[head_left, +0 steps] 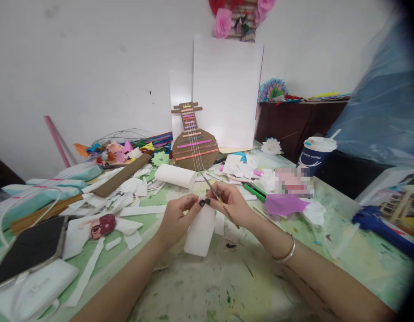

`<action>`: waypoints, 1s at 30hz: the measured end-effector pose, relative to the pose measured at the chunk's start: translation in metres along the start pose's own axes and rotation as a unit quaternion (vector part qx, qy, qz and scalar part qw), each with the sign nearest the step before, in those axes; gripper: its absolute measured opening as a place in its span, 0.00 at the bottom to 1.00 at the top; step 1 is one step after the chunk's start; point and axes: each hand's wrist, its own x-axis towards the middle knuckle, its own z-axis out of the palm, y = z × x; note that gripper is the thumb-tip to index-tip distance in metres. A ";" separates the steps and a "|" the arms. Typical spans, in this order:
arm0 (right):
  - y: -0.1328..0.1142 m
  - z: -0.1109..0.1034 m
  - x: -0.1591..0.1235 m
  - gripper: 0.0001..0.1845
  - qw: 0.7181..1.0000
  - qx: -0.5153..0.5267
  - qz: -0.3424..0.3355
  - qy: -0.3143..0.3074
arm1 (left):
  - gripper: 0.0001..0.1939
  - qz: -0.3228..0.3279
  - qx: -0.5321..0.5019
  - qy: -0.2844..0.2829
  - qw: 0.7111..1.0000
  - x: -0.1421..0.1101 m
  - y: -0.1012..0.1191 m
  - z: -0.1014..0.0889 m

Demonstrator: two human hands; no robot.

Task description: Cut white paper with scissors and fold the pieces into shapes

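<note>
A strip of white paper (200,232) hangs in front of me above the table, its upper edge pinched between my two thumbs and fingers. My left hand (180,219) is closed on the paper's upper left corner. My right hand (232,203) is closed at the upper right of the paper, with the thumb tips almost meeting. A slim, brush-like tool (217,197) lies slantwise across my right hand's fingers; its exact kind is unclear. Just beyond my hands rests a roll of white paper (176,175). A smaller white scrap (219,222) lies beside the held paper.
A cardboard lute-shaped model (196,150) leans on a white board (227,94) at the back. Paper scraps (126,188), a phone (30,248) and a white power bank (39,286) lie left. A coffee cup (316,154), purple paper (283,204) and blue tool (383,228) are right.
</note>
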 end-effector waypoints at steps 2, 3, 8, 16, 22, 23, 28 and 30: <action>0.000 0.002 -0.001 0.14 1.000 0.000 0.002 -0.012 | 0.11 0.002 -0.008 0.011 1.000 0.000 0.000 0.000; 0.000 0.002 -0.002 0.14 1.000 0.003 0.004 -0.018 | 0.11 0.004 -0.004 0.016 1.000 0.000 0.001 0.000; -0.002 0.002 -0.002 0.14 0.999 0.013 0.019 -0.045 | 0.12 0.000 0.031 0.031 0.999 -0.001 0.004 0.000; -0.003 0.000 -0.002 0.17 0.998 0.028 0.038 -0.041 | 0.12 -0.012 0.023 0.080 0.996 -0.001 0.002 -0.001; -0.001 0.003 0.000 0.18 0.998 0.058 0.038 -0.007 | 0.13 -0.005 0.056 0.098 0.994 -0.002 0.004 0.001; 0.000 0.004 0.000 0.18 0.997 0.067 0.035 0.001 | 0.13 -0.001 0.062 0.103 0.993 -0.002 0.005 0.001; 0.002 0.004 0.002 0.17 0.994 0.098 0.008 0.045 | 0.12 0.030 0.072 0.112 0.991 -0.003 0.006 0.002; 0.001 0.004 0.002 0.16 0.992 0.110 0.007 0.059 | 0.12 0.033 0.068 0.114 0.991 -0.002 0.006 0.002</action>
